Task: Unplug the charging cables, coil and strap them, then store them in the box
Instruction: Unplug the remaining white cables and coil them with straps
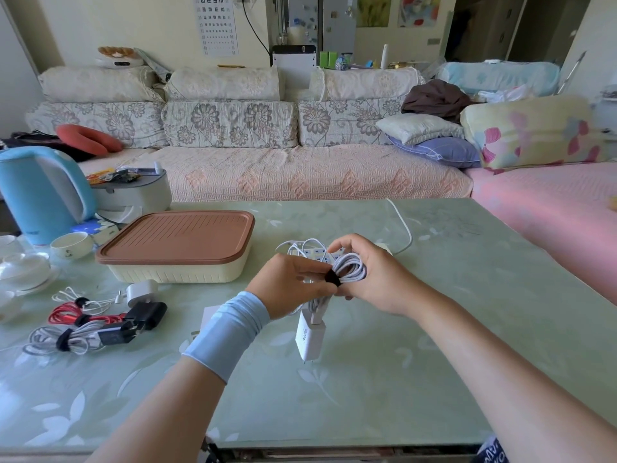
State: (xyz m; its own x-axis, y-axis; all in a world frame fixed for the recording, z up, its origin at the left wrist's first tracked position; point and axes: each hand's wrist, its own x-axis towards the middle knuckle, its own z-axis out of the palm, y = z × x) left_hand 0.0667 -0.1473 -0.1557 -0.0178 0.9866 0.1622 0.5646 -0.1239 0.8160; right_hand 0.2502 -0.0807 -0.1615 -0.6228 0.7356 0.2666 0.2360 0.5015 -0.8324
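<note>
Both hands are mid-worktop, held just above the surface. Right hand curls round a coiled white cable. Left hand, with a light-blue sleeve on the wrist, pinches the black strap wrapped on the coil's left end. White charger hangs off the coil below the hands, prongs down and close to the worktop; can't tell if it touches.

Power strip lies right behind the hands, mostly hidden. Its cord runs to the far edge.

Box sits left of the hands toward the far side, brown lid on, near the left hand but apart from it. Nearer than the box, by the left edge, are three strapped bundles: thin white, red, grey-white. A white plug and a black plug lie against the pile.

Blue kettle, cup and white crockery crowd the far-left corner.

Open green surface runs from the hands to the right edge and down to the near edge. The right edge runs diagonally, with a pink cover just beyond it. Sofa lies beyond the far edge.
</note>
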